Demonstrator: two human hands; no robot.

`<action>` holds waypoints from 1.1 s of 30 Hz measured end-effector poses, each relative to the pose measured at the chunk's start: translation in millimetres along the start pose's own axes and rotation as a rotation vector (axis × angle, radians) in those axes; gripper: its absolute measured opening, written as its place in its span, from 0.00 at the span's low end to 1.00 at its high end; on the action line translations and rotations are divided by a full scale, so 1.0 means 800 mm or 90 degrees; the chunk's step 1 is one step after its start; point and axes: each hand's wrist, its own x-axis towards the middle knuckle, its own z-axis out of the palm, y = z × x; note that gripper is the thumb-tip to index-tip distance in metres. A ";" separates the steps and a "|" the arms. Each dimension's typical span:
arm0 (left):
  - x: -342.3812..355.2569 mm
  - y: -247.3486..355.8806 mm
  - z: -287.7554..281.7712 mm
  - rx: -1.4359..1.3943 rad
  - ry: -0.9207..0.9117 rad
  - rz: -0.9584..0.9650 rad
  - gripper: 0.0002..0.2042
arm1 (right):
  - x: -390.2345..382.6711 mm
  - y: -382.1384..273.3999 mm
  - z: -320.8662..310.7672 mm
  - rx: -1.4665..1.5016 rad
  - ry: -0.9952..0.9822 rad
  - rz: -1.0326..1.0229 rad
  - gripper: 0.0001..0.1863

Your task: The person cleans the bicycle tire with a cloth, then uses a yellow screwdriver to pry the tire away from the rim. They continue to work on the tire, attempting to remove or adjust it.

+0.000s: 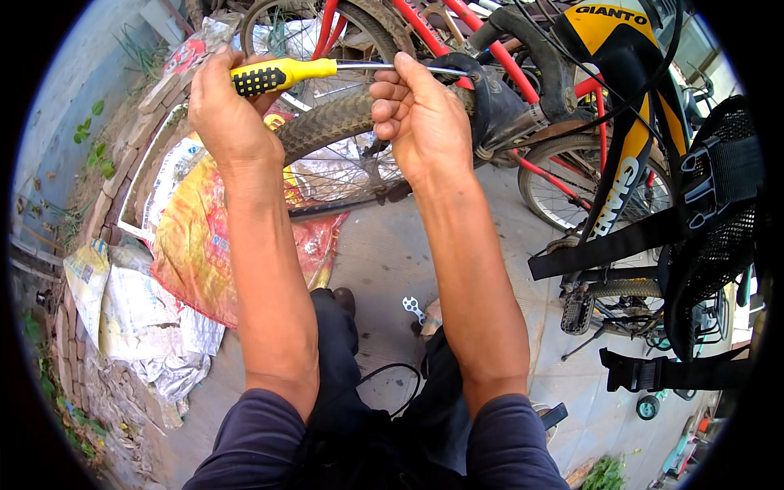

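My left hand (226, 114) is closed around the yellow-and-black handle of a screwdriver (310, 70), held level. Farther right, my right hand (425, 118) has its thumb and fingers around the thin metal shaft. The shaft points right, and its tip meets or lies just in front of a black mudguard piece (495, 100) at the bicycle's front fork; whether it sits in a screw I cannot tell. Under my hands is the knobbly front tyre (331, 125). The yellow-and-black bicycle frame (630, 155) reaches to the right.
Red bicycles (425, 31) stand behind. Woven sacks (196, 245) lie at left beside a brick edging (114, 180). A flat multi-hole spanner (414, 309) lies on the paving near my feet. Black straps with buckles (645, 371) and a mesh bag (723, 180) hang at right.
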 end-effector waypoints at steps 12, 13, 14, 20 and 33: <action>-0.001 0.005 -0.009 0.172 0.032 0.095 0.16 | -0.001 -0.003 -0.003 0.038 -0.013 0.020 0.17; -0.001 0.006 -0.008 0.167 0.026 0.102 0.16 | -0.002 -0.004 -0.004 0.043 -0.012 0.028 0.17; -0.003 0.007 -0.006 0.162 0.020 0.108 0.16 | -0.003 -0.006 -0.004 0.037 -0.011 0.030 0.18; -0.004 0.009 -0.008 0.180 -0.058 0.160 0.18 | -0.004 -0.008 -0.001 0.016 -0.017 0.020 0.17; 0.001 0.016 -0.017 0.205 0.003 -0.014 0.18 | -0.001 -0.006 -0.002 0.031 0.009 0.028 0.15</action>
